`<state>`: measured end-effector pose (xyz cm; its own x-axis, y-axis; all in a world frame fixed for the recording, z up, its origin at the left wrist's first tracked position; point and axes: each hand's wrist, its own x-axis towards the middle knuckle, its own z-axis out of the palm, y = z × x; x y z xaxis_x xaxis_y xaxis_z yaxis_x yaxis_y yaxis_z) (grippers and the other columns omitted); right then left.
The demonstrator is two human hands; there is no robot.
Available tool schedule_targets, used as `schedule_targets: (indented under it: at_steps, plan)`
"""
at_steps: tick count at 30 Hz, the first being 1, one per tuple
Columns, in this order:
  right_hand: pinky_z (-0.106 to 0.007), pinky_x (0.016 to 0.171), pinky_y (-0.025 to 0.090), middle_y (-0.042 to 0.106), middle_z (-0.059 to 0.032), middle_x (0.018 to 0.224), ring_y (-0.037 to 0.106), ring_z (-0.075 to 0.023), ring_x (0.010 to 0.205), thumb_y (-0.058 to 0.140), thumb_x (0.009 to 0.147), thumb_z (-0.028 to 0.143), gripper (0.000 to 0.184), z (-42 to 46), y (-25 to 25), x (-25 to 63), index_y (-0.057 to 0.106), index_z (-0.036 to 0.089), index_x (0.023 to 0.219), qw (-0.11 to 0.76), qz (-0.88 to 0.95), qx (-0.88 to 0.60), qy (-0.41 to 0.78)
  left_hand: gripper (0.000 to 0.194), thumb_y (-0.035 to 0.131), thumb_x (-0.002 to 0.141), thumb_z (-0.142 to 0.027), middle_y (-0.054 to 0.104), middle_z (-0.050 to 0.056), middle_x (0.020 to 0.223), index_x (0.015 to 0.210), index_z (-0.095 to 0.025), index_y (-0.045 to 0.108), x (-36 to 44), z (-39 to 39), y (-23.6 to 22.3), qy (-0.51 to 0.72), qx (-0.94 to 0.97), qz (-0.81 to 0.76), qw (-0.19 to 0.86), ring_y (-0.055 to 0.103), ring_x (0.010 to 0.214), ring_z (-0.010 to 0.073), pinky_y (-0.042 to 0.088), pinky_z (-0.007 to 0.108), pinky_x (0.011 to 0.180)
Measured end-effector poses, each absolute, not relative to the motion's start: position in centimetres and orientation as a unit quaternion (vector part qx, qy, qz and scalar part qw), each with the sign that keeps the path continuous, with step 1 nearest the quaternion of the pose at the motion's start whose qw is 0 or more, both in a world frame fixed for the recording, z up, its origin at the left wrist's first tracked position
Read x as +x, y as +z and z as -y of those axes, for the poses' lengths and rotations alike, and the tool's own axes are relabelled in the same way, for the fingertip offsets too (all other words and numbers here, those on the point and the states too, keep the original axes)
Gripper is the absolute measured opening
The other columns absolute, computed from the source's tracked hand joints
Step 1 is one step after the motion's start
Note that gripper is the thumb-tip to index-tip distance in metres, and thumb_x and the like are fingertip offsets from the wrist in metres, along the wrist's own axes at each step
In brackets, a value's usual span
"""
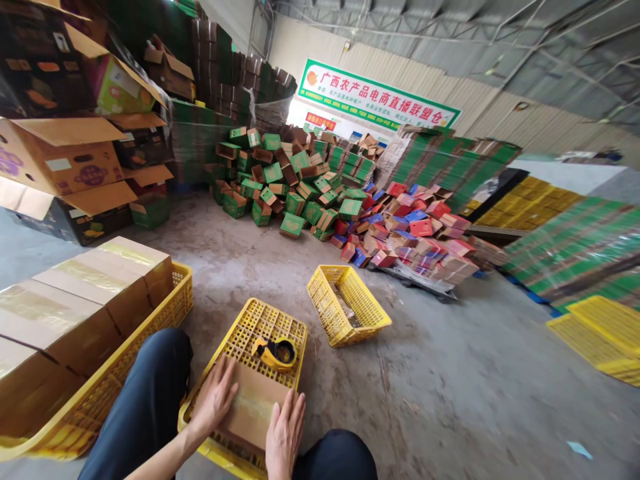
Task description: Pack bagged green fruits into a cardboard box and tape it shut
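At the far left of the frame a yellow plastic crate (165, 313) with a lattice wall holds taped brown cartons (85, 293), their tops glossy with clear tape. Right of it, at the bottom centre, a small brown cardboard box (253, 403) lies flat on an upturned yellow lattice crate (265, 327) between the person's dark-trousered knees. The box is plain, matt and rectangular, with a shiny strip of clear tape running along its middle; its long axis runs from the lower edge of the frame up and slightly right, toward the tape dispenser. The left hand (216, 397) lies open and flat on the box's left side, fingers spread, pressing rather than gripping. The right hand (285, 432) rests open on the box's lower right edge, fingers straight and together, grasping nothing. Just above the box, a yellow tape dispenser (275, 352) with a dark roll sits on the same crate. Farther right, another yellow crate (347, 303) stands tilted on the concrete floor (450, 400), and beyond it a heap of green, red and blue cartons (350, 207) fills the middle of the frame.
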<state>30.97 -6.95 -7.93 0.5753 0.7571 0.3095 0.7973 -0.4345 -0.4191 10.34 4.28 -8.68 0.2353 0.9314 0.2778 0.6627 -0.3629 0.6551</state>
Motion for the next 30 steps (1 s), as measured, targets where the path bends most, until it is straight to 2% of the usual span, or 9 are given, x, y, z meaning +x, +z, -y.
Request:
schedule_targets:
  at_steps: [3,5,7,11,16,20,24,27,30]
  plan:
    - [-0.075,0.117,0.03,0.039,-0.0226,0.165,0.035,-0.0454,0.153,0.021,0.107,0.054,0.07,6.8,-6.7,29.0,0.053,0.015,0.154,0.172,0.493,-0.851,-0.048,0.055,0.053,0.1,-0.037,0.037,0.012,0.168,0.154,-0.026,0.055,11.3,-2.8,-8.7,0.294,0.812,-0.493,0.104,0.034,0.155,0.039,0.029,0.06,0.124]
    - [-0.077,0.118,0.023,0.038,-0.0192,0.166,0.032,-0.0442,0.155,0.03,0.107,0.047,0.06,6.5,-5.9,27.4,0.051,0.019,0.156,0.139,0.523,-0.84,-0.033,0.056,0.053,0.101,-0.033,0.039,0.011,0.168,0.157,-0.029,0.051,12.1,-1.6,-8.3,0.268,0.844,-0.459,0.072,0.036,0.154,0.0384,0.023,0.065,0.124]
    - [-0.076,0.12,0.021,0.038,-0.0163,0.166,0.033,-0.0424,0.155,0.036,0.105,0.038,0.056,6.5,-5.5,25.8,0.05,0.023,0.157,0.13,0.549,-0.826,-0.012,0.06,0.052,0.1,-0.029,0.04,0.01,0.167,0.16,-0.032,0.046,12.5,-0.3,-8.0,0.247,0.87,-0.421,0.065,0.039,0.153,0.0361,0.025,0.064,0.124]
    - [-0.074,0.12,0.025,0.044,-0.0134,0.163,0.039,-0.0404,0.152,0.039,0.101,0.024,0.058,8.1,-6.8,23.4,0.046,0.028,0.159,0.149,0.584,-0.798,-0.004,0.073,0.05,0.098,-0.02,0.04,0.006,0.167,0.166,-0.034,0.029,11.1,2.3,-8.0,0.233,0.892,-0.379,0.08,0.04,0.153,0.0303,0.034,0.052,0.125]
    - [-0.063,0.119,0.039,0.055,-0.0087,0.157,0.053,-0.0343,0.144,0.041,0.1,0.019,0.06,10.3,-9.2,22.1,0.047,0.033,0.158,0.205,0.628,-0.749,-0.038,0.074,0.048,0.1,-0.02,0.039,0.007,0.167,0.168,-0.032,0.021,8.4,3.6,-8.9,0.244,0.9,-0.348,0.093,0.043,0.152,0.0284,0.04,0.049,0.123]
    - [-0.057,0.12,0.04,0.052,-0.0105,0.159,0.049,-0.0311,0.148,0.038,0.105,0.023,0.054,7.8,-7.8,22.8,0.048,0.028,0.158,0.208,0.636,-0.741,-0.047,0.065,0.043,0.103,-0.022,0.045,0.007,0.164,0.166,-0.032,0.03,9.4,1.3,-9.1,0.256,0.884,-0.373,0.116,0.046,0.15,0.0258,0.043,0.046,0.121]
    - [-0.061,0.12,0.038,0.049,-0.012,0.161,0.046,-0.0334,0.15,0.038,0.108,0.036,0.05,3.6,-4.6,24.8,0.052,0.026,0.155,0.17,0.635,-0.754,-0.017,0.054,0.042,0.103,-0.025,0.045,0.011,0.164,0.156,-0.024,0.052,11.3,-2.7,-8.5,0.292,0.856,-0.415,0.094,0.04,0.153,0.031,0.035,0.052,0.125]
    - [-0.063,0.122,0.033,0.046,-0.0146,0.163,0.042,-0.0345,0.152,0.04,0.108,0.042,0.052,1.6,-2.7,26.7,0.053,0.023,0.154,0.136,0.602,-0.787,0.011,0.047,0.048,0.102,-0.035,0.047,0.011,0.163,0.145,-0.022,0.064,11.7,-5.6,-7.4,0.301,0.84,-0.441,0.095,0.037,0.154,0.0329,0.033,0.053,0.126]
    - [-0.065,0.124,0.025,0.044,-0.0173,0.163,0.037,-0.0356,0.155,0.039,0.108,0.04,0.053,0.9,-1.4,28.6,0.056,0.018,0.152,0.105,0.572,-0.813,0.034,0.047,0.051,0.101,-0.04,0.055,0.014,0.156,0.139,-0.018,0.067,11.5,-7.9,-5.9,0.282,0.817,-0.472,0.172,0.041,0.151,0.034,0.033,0.052,0.125]
